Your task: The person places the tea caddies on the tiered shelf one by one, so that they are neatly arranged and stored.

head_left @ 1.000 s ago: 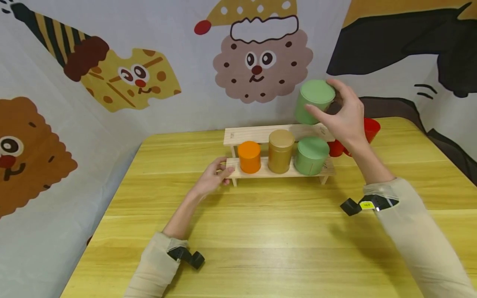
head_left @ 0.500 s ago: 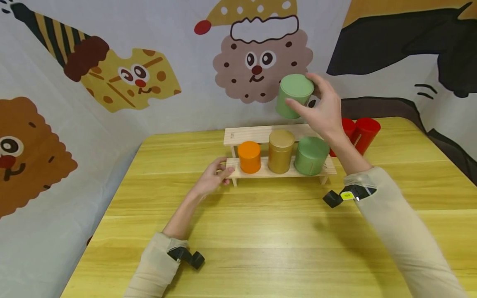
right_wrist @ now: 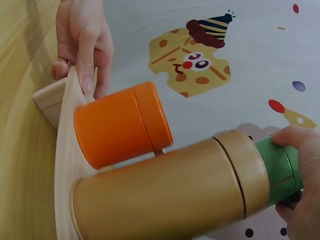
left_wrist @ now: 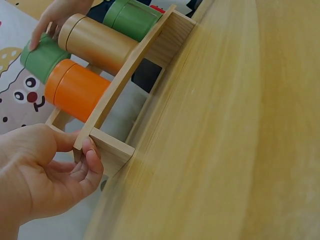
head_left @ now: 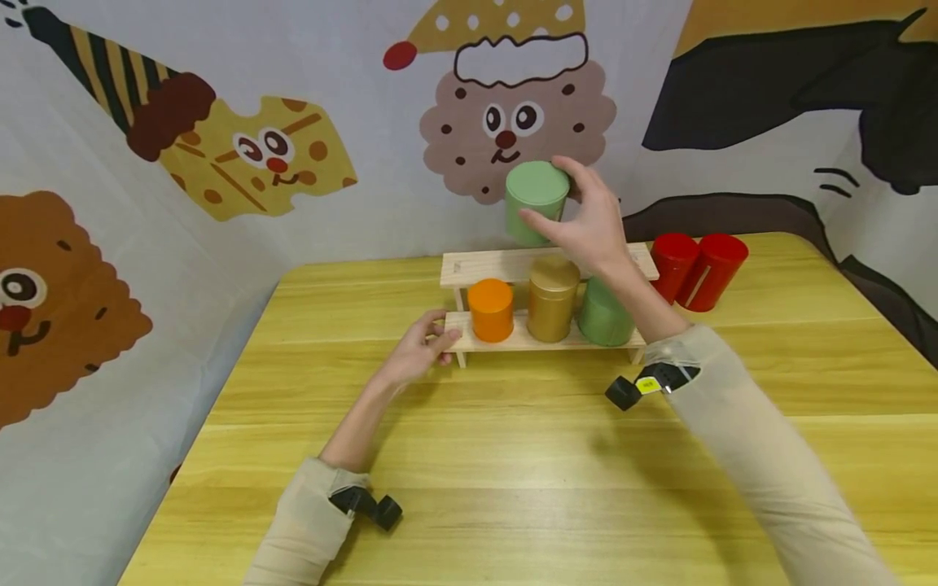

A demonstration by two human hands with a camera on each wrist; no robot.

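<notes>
My right hand (head_left: 589, 224) grips a light green canister (head_left: 537, 195) by its sides, above the upper step of a two-step wooden rack (head_left: 479, 265). The left hand (head_left: 419, 350) pinches the left end of the rack's lower step between thumb and fingers, as the left wrist view also shows. On that lower step stand an orange canister (head_left: 492, 311), a taller gold canister (head_left: 553, 301) and a wider green canister (head_left: 604, 316), partly hidden behind my right forearm. In the right wrist view, the gold canister covers part of the held green canister (right_wrist: 280, 170).
Two red canisters (head_left: 712, 273) stand on the wooden table (head_left: 469, 472) just right of the rack, one leaning or seen at an angle. Behind the table hangs a white cloth (head_left: 381, 98) with cartoon prints.
My right hand has carried the light green canister leftward over the rack, rising slightly and then lowering a little. The red canisters have come into fuller view. The left hand stays put.
</notes>
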